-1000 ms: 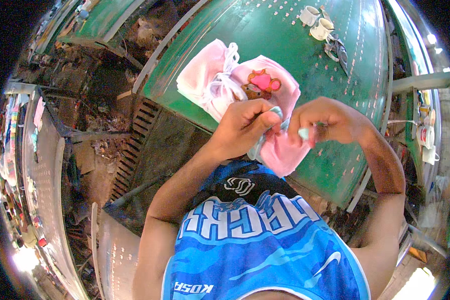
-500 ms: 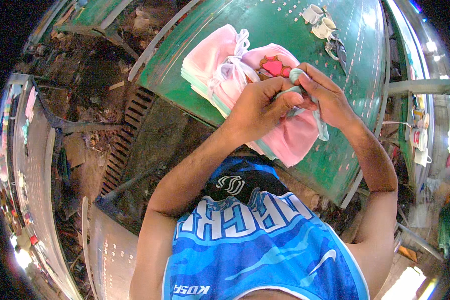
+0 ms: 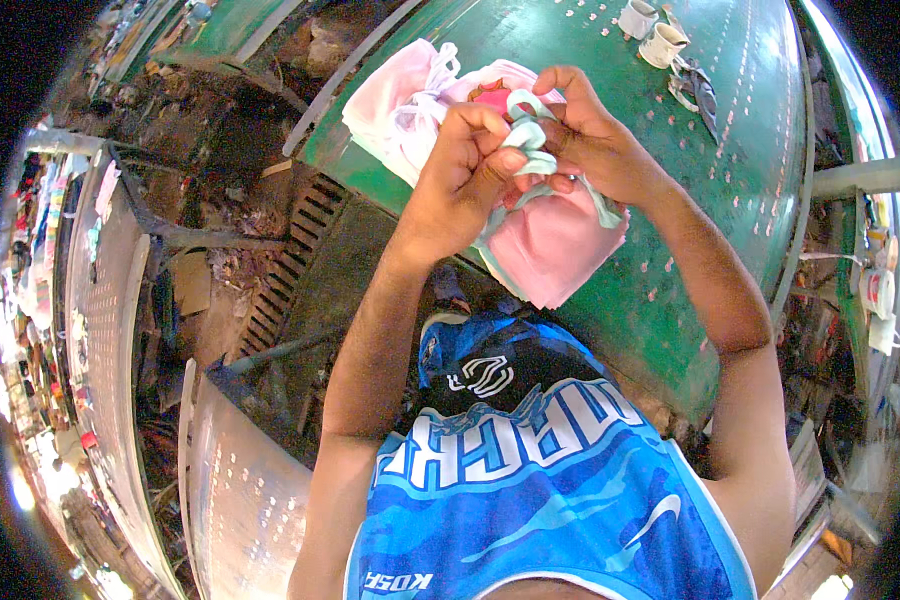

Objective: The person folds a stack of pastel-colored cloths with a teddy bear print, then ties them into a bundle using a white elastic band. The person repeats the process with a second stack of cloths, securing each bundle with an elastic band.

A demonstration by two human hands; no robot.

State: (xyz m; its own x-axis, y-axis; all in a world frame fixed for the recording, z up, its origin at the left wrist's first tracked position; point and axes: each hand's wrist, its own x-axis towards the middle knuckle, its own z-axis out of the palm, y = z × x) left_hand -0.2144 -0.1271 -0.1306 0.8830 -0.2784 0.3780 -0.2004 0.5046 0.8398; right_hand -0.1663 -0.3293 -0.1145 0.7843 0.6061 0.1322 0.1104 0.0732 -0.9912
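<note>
A stack of folded pink cloths (image 3: pixel 560 245) with pale green layers lies on the green table. Over it, my left hand (image 3: pixel 462 175) pinches a looped pale mint fabric strip (image 3: pixel 526 136) between thumb and fingers. My right hand (image 3: pixel 598 135) grips the same strip from the other side, with one loop standing up by its fingertips. The strip runs around the stack, and part of it shows below my right hand. Beside my left hand, a second pink bundle (image 3: pixel 375 100) is tied with a white strip in a bow (image 3: pixel 425 105). A red printed figure is partly hidden behind my fingers.
Two white cups (image 3: pixel 662 45) stand at the far side of the green table (image 3: pixel 660 290), with a dark tool, perhaps scissors, beside them. A slotted metal strip (image 3: pixel 288 265) runs along the left. Another long table (image 3: pixel 240 490) is at the lower left.
Both hands have shifted left and slightly away from me, and the mint strip now forms larger loops between them. The whole view has also shifted a little.
</note>
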